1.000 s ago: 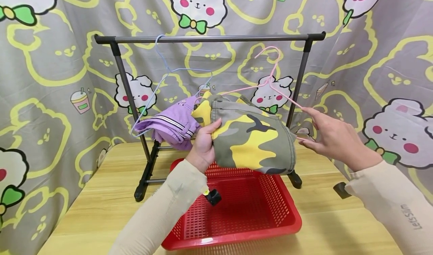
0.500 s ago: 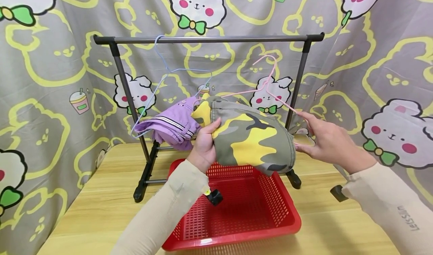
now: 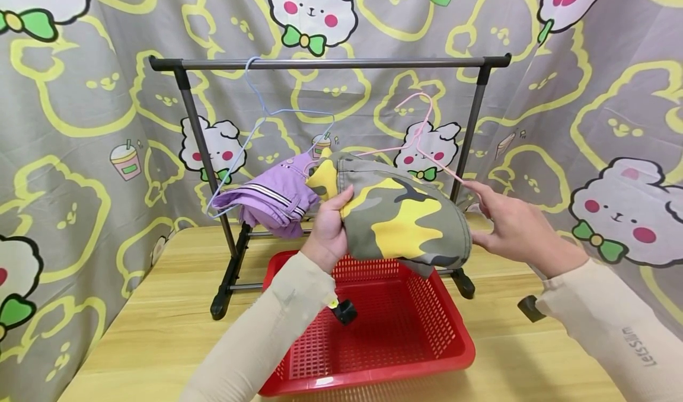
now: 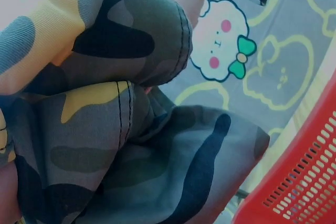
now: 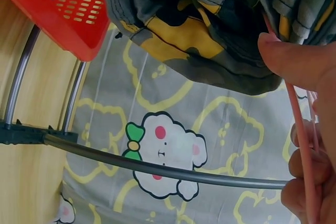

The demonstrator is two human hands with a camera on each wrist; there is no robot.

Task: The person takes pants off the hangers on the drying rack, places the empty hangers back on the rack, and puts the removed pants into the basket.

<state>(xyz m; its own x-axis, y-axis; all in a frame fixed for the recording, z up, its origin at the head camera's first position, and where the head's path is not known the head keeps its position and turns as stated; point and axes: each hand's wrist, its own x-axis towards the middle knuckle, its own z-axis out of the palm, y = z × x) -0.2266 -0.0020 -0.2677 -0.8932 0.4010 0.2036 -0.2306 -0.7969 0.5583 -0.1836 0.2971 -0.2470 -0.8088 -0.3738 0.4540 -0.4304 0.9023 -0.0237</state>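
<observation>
My left hand point(image 3: 329, 230) grips a bundled pair of camouflage pants point(image 3: 408, 221) in green, grey and yellow, thumb on top, the other fingers hidden beneath. In the left wrist view, stitched hems show on the pants point(image 4: 152, 40). My right hand point(image 3: 514, 224) holds a pink wire hanger point(image 3: 421, 138) by its right side, fingers curled round the wire. The hanger's lower part runs behind and into the cloth; its hook is free, below the rack's bar. In the right wrist view, my thumb point(image 5: 294, 61) lies against the hanger wire point(image 5: 299, 145), right at the pants.
A dark metal clothes rack point(image 3: 331, 64) stands on the wooden table point(image 3: 144, 307). Purple pants point(image 3: 274, 194) hang folded over a blue wire hanger point(image 3: 261, 102) on its left. A red perforated basket point(image 3: 368, 369) sits in front, under my hands. A patterned curtain point(image 3: 341, 10) hangs behind.
My right hand has moved down and left with the pink hanger, whose hook drops lower below the bar. My left hand and the camouflage pants have shifted slightly to the right.
</observation>
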